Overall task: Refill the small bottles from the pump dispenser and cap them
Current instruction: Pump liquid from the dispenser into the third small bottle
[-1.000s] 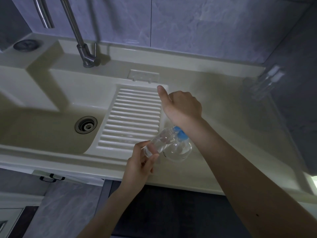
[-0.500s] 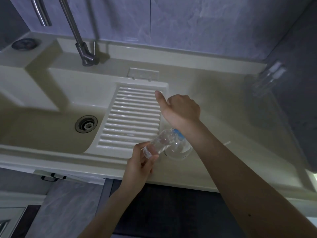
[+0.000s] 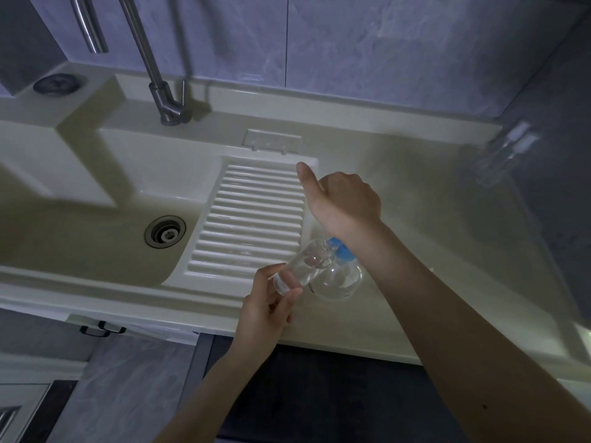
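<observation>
A clear round pump dispenser point(image 3: 339, 279) with a blue collar point(image 3: 342, 251) stands on the counter near its front edge. My right hand point(image 3: 345, 199) sits on top of its pump head with fingers curled and thumb stuck out to the left; the head itself is hidden under the hand. My left hand point(image 3: 268, 308) pinches the base of a small clear bottle point(image 3: 303, 263), uncapped and tilted, its mouth up against the pump below the blue collar. The nozzle is hidden.
A ribbed washboard slope point(image 3: 252, 219) drops into the sink point(image 3: 96, 251) with its drain point(image 3: 164, 231) on the left. A metal faucet point(image 3: 166, 107) rises behind. More small clear bottles point(image 3: 502, 155), blurred, stand at the far right corner of the counter point(image 3: 431, 219).
My right hand dipped down on the pump half a second ago and has come back up, showing more of the blue collar. The left hand has kept the small bottle in place.
</observation>
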The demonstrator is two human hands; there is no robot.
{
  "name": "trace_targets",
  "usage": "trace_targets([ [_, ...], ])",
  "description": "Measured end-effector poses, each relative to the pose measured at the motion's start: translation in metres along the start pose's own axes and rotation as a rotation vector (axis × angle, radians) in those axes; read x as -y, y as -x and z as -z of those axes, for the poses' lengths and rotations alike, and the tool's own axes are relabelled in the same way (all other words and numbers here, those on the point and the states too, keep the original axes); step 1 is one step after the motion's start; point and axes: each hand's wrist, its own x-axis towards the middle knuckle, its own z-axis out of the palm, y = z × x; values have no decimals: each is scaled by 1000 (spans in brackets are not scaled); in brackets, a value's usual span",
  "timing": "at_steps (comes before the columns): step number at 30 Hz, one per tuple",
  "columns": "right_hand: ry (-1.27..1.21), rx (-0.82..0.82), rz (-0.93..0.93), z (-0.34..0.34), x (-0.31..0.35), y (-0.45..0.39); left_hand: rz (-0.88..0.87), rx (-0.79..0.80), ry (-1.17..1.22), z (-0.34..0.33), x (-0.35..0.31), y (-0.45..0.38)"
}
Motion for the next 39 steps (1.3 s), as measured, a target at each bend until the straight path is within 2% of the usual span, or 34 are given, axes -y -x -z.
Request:
trace_targets([
  [11, 63, 9, 8, -14, -3, 0, 58, 15, -51, 5, 10, -1],
  [21, -20, 15, 7, -2, -2, -2, -33, 13, -41, 4, 2, -1],
  [39, 36, 9, 33, -13, -3, 0, 8, -6, -73, 9, 9, 2],
])
